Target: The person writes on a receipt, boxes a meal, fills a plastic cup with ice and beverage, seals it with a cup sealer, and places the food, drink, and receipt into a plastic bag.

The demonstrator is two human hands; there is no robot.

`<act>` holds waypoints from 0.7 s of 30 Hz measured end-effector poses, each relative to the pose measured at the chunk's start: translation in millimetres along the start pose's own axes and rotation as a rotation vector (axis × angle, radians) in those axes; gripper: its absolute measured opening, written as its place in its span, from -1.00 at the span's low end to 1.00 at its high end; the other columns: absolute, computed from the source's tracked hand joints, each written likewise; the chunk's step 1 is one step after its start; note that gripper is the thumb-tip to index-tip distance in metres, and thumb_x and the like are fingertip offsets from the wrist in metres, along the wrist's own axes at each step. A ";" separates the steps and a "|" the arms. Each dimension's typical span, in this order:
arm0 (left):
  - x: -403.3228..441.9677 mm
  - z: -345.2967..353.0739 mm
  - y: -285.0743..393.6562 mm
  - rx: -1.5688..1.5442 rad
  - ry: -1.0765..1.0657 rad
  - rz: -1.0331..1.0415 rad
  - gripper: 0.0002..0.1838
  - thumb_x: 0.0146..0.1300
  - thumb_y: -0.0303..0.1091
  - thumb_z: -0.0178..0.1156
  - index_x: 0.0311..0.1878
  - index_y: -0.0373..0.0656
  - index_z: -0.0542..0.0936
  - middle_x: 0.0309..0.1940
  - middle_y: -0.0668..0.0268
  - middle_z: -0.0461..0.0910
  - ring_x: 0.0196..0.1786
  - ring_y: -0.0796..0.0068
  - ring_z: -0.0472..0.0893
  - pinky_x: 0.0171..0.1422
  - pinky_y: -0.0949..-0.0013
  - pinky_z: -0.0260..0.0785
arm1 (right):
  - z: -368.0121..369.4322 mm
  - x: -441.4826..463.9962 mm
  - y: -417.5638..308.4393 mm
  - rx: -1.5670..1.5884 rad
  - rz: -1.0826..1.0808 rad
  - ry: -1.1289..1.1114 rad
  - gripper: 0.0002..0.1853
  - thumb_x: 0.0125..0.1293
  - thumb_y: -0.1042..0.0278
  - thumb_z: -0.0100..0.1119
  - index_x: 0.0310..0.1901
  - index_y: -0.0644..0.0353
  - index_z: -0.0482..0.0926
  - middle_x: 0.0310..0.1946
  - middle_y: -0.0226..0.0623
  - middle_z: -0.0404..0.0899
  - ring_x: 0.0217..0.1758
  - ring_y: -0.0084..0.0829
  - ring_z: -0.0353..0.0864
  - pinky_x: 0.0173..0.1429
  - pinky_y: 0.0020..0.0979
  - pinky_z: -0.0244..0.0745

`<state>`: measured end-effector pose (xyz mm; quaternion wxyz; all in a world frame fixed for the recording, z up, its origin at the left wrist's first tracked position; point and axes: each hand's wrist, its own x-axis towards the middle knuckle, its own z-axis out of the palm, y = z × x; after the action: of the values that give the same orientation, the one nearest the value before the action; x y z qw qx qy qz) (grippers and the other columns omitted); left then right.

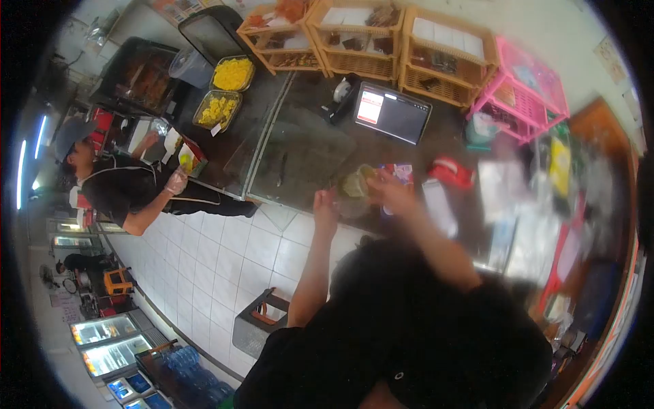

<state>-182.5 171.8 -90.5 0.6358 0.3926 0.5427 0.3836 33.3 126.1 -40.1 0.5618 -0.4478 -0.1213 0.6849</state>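
Blurry as heck, but the bare right hand has fingers curled on a see-through greenish container near the dark bench front edge; bare left hand's fingers, can't tell.

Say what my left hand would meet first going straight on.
Likely the black-and-white device beside the tablet, across the dark countertop, though the left hand is at unclear height.

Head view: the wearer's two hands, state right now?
Left hand: curled closed; blur hides what, if anything, it grips.
Right hand: closed, holding a greenish container.
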 end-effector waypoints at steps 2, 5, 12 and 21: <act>11.6 0.7 -27.1 0.280 0.003 0.333 -0.77 0.53 -0.22 -0.06 -0.13 -0.19 0.43 -0.27 0.38 0.44 -0.18 0.51 0.44 -0.02 0.32 0.38 | 1.0 9.2 2.4 -0.082 0.023 -0.078 -0.56 0.36 0.32 0.24 0.21 0.19 0.40 0.12 -0.29 0.46 0.12 -0.31 0.57 0.05 -0.18 0.64; 39.7 -15.6 -76.1 1.018 0.138 1.009 -0.77 0.54 -0.24 -0.09 -0.08 -0.21 0.45 -0.28 0.37 0.42 -0.18 0.48 0.43 -0.04 0.32 0.37 | 4.6 28.9 28.4 -0.172 0.018 -0.035 -0.56 0.32 0.34 0.29 0.18 0.18 0.42 0.09 -0.27 0.48 0.09 -0.31 0.59 -0.04 -0.23 0.68; 3.7 3.7 -44.7 0.092 0.072 0.213 -0.73 0.44 -0.35 0.00 0.11 -0.24 0.48 -0.09 0.18 0.55 -0.06 0.30 0.53 0.05 0.29 0.38 | -5.7 47.3 75.0 -1.224 -0.469 0.199 -0.44 0.23 -0.08 0.26 0.03 0.29 0.56 0.00 -0.03 0.59 0.12 0.03 0.56 0.24 -0.11 0.42; 6.2 0.0 -38.0 0.368 0.420 0.457 -0.81 0.31 -0.42 0.11 -0.05 -0.26 0.52 -0.22 0.15 0.60 -0.17 0.27 0.57 0.01 0.24 0.41 | -29.2 68.8 52.7 -1.339 -0.138 0.005 -0.65 0.19 0.13 0.20 -0.14 0.25 0.64 -0.10 0.07 0.61 0.03 0.04 0.59 0.17 -0.04 0.46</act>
<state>-179.5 162.3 -127.8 0.3268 0.5243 0.6197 0.4841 22.6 158.8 -124.9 0.2057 -0.6925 -0.5467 0.4233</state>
